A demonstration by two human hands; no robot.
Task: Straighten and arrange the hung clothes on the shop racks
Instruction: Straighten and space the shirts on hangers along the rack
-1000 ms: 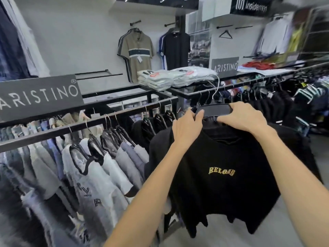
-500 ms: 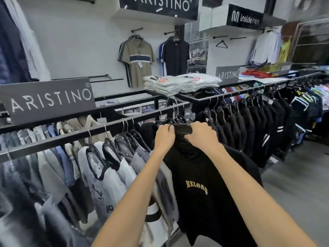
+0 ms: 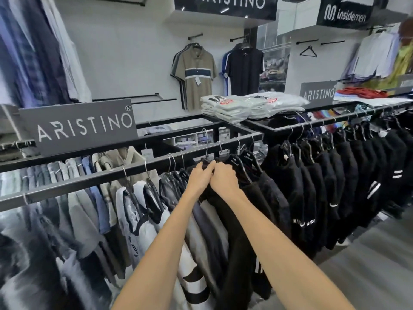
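A black T-shirt [image 3: 237, 238] hangs edge-on among the clothes on the black rail [image 3: 89, 182] of the front rack. My left hand [image 3: 200, 177] and my right hand [image 3: 224, 179] sit side by side at its collar, fingers curled over the top of its hanger. Grey, white and blue shirts [image 3: 138, 211] hang to the left of it. Black shirts on ARISTINO hangers [image 3: 247, 163] hang just to the right. The shirt's front print is hidden.
A second rail at the right carries a long row of black tops [image 3: 335, 175]. Folded white shirts [image 3: 250, 106] lie stacked on the rack top. Grey ARISTINO signs [image 3: 78, 127] stand on the racks. Polo shirts [image 3: 196, 72] hang on the back wall. Grey floor [image 3: 368, 271] lies at the lower right.
Both hands carried the black T-shirt forward and left onto the front rail. The shirt turned from facing me to edge-on among the other clothes, and my hands came closer together.
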